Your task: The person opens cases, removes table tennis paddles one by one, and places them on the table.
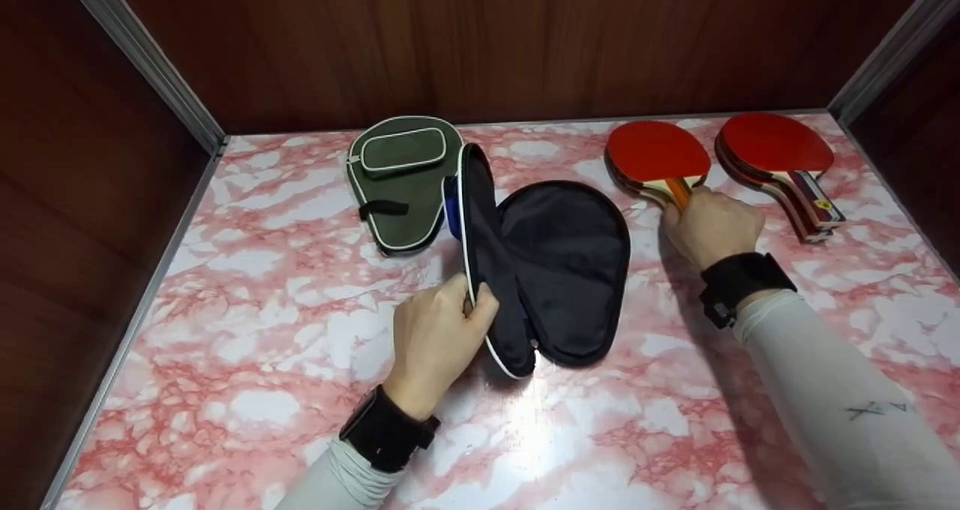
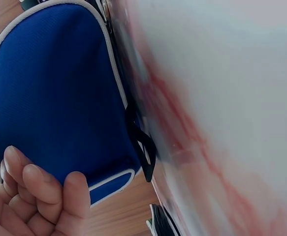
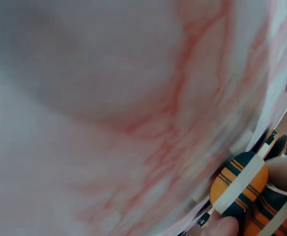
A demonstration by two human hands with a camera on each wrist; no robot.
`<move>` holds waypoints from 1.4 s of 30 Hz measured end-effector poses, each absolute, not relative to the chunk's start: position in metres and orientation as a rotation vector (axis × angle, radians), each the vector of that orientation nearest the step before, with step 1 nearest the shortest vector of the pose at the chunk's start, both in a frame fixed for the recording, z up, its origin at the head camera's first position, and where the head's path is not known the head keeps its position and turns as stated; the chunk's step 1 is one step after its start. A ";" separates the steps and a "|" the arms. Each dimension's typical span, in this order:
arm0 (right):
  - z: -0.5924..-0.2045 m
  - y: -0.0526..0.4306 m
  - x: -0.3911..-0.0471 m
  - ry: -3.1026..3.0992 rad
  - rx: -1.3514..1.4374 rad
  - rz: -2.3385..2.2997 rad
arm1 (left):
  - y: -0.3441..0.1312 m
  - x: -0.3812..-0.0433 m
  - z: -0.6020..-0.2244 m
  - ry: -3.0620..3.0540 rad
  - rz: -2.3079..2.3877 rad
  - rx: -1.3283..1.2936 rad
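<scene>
My left hand (image 1: 439, 337) pinches the edge of a blue paddle case (image 2: 59, 93) and holds one half of it upright. The case is unzipped; its other half lies spread on the table with the black lining (image 1: 566, 270) facing up. At the right, my right hand (image 1: 716, 229) grips the orange handle of a red table tennis paddle (image 1: 656, 150). Two striped handle ends (image 3: 239, 184) show stacked in the right wrist view, with fingers around them. The paddle lies over another one, mostly hidden beneath.
A green paddle case (image 1: 409, 221) with white piping lies closed behind the blue case, to its left. Another stacked pair of red paddles (image 1: 776, 142) is at the far right. Dark wood panels (image 1: 525, 45) wall in the pink-and-white marbled table (image 1: 262, 330).
</scene>
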State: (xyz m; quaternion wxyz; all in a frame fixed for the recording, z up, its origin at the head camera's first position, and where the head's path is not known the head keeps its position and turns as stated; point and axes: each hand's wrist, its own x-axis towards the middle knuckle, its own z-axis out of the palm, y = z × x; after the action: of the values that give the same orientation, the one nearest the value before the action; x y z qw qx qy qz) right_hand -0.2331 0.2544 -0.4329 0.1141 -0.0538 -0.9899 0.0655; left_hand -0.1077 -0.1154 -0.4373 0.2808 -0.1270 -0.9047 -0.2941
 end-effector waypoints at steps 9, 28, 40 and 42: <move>-0.426 0.269 -0.206 -2.932 -0.067 0.241 | -0.100 -0.108 -0.430 -2.439 -0.835 -0.363; -0.424 0.268 -0.163 -2.625 0.210 0.240 | -0.035 -0.121 -0.418 -2.467 -0.600 -0.471; -0.428 0.250 -0.147 -2.662 0.275 0.336 | -0.002 -0.131 -0.425 -2.559 -0.357 -0.663; -0.429 0.248 -0.145 -2.645 0.271 0.371 | 0.004 -0.131 -0.425 -2.584 -0.311 -0.678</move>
State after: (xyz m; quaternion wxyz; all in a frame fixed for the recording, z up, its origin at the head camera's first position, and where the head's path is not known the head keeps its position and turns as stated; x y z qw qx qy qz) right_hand -0.1453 0.2485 -0.4290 0.2267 0.0982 -0.9596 0.1348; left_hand -0.1313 0.0042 -0.4249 0.2239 -0.2458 -0.9363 -0.1127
